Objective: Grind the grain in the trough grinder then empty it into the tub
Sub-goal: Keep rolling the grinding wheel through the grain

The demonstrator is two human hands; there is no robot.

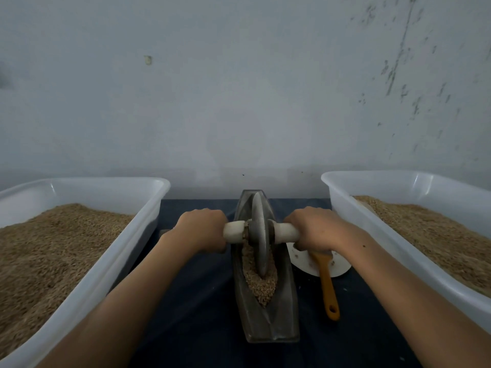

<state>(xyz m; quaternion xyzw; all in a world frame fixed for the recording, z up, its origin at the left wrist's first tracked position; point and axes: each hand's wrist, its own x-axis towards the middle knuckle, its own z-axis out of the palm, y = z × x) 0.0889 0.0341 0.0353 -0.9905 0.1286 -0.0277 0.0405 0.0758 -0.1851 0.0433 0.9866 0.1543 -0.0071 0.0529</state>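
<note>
1. Trough grinder [268, 309] sits dead centre on the dark cloth [202, 301], long and boat-shaped, with grain [261, 286] piled in its groove.
2. The metal wheel [259, 235] stands upright in the groove, down in the grain.
3. Left hand [203, 229] is wrapped round the left handle stub [233, 231], right hand [314, 228] round the right stub [285, 233], fingers curled tight on both.
4. White tub [127, 251] on the left and another tub [377, 216] on the right, both holding grain.
5. An orange-handled brush [328, 285] lies on a white plate [338, 269] just right of the grinder.
</note>
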